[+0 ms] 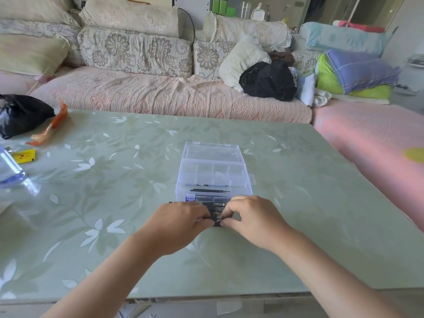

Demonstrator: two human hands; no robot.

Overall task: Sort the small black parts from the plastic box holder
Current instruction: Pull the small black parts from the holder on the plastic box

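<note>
The sorting looked barely begun. At the lower centre of the frame the left hand (183, 222) and right hand (250, 216) met just in front of the clear box (249, 180). Each hand's grip was pinched on a small bunch of black parts (216, 213) held between them. I could not tell whether the bunch rested on the table (137, 180) or hung just above it. No sorted piles showed on the table, so most of the work seemed still to do. The box stood open, its lid (212, 152) folded back toward the sofa. Its rear compartments looked bare through the hazy plastic. The front one held a few thin black rods (210, 190) and a small blue piece (190, 198) at its left corner.
</note>
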